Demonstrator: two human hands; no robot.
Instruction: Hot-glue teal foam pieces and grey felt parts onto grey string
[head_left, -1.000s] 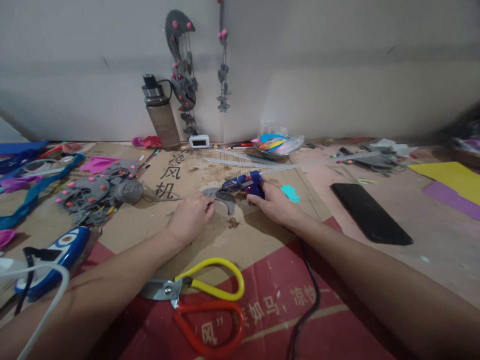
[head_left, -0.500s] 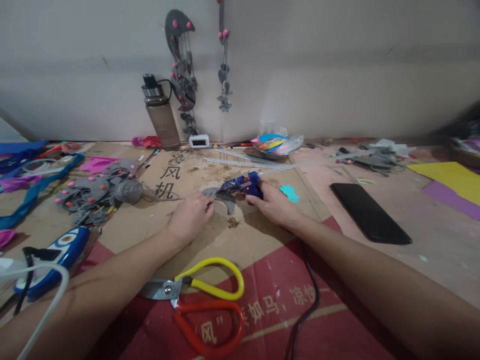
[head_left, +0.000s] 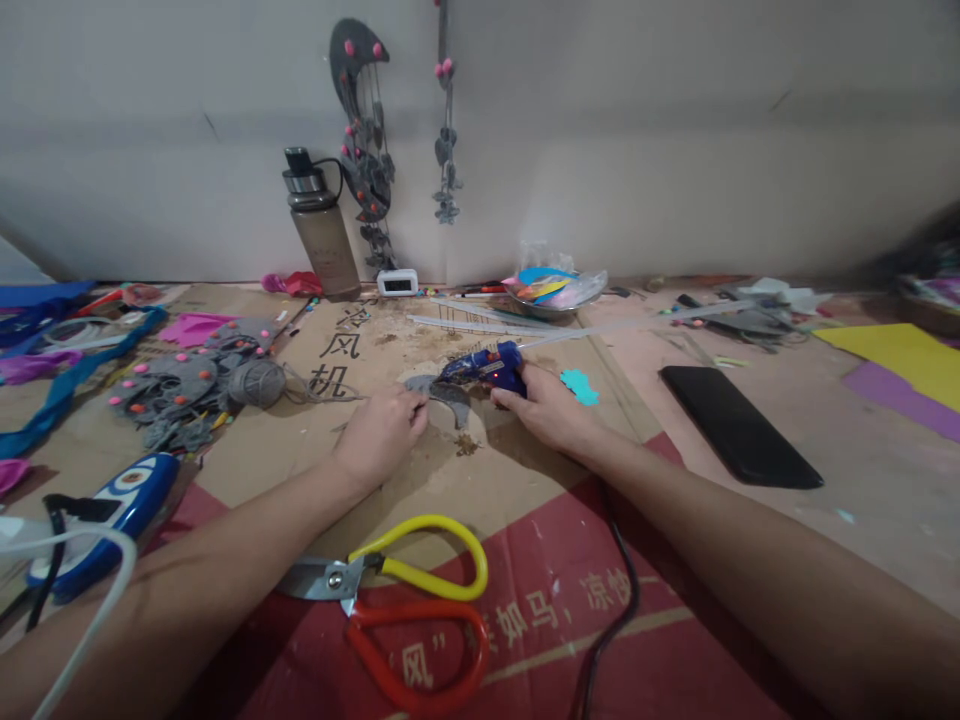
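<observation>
My right hand is wrapped round a blue glue gun whose nozzle points left and down onto a grey felt crescent lying on the cardboard sheet. My left hand has its fingers curled and pinches the left end of that grey felt piece against the cardboard. A black cord runs from the glue gun back toward me under my right forearm.
Scissors with a yellow and a red handle lie near me. A pile of grey felt shapes with pink dots lies left, a blue-and-white device nearer. A bottle, bowl, black phone and coloured sheets surround.
The glue gun and my right hand have shifted very slightly left along the grey felt piece. My left hand has stayed put.
</observation>
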